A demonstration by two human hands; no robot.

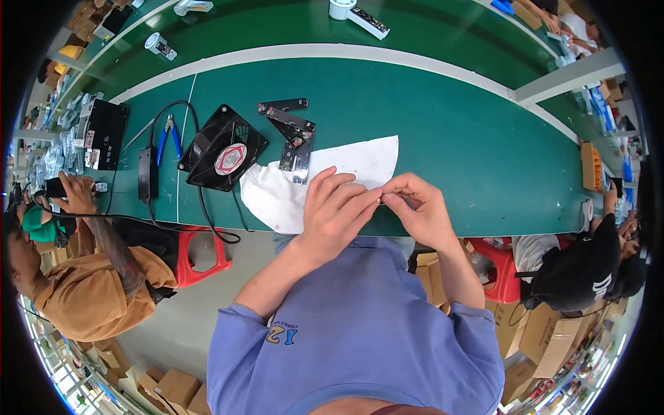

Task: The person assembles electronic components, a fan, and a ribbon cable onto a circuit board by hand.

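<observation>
My left hand [337,211] is over the near edge of a white cloth [370,155], its index finger reaching to the right and its thumb mostly hidden. My right hand [420,211] pinches thumb and index finger together. Both hands' fingertips meet just in front of my body, at a tiny pale thing too small to name. Beyond my left hand, several narrow black circuit boards [290,128] lie in a loose, crossed stack, one partly on the cloth. To their left a black square fan [225,149] with a red-and-white hub lies tilted on the green table [477,152].
Blue-handled cutters [169,142] and a black power adapter [148,173] with cables lie left of the fan. Farther left is a black box [105,135]. A co-worker [97,287] sits at the left, another [581,270] at the right. White devices [360,19] stand on the raised green surface behind.
</observation>
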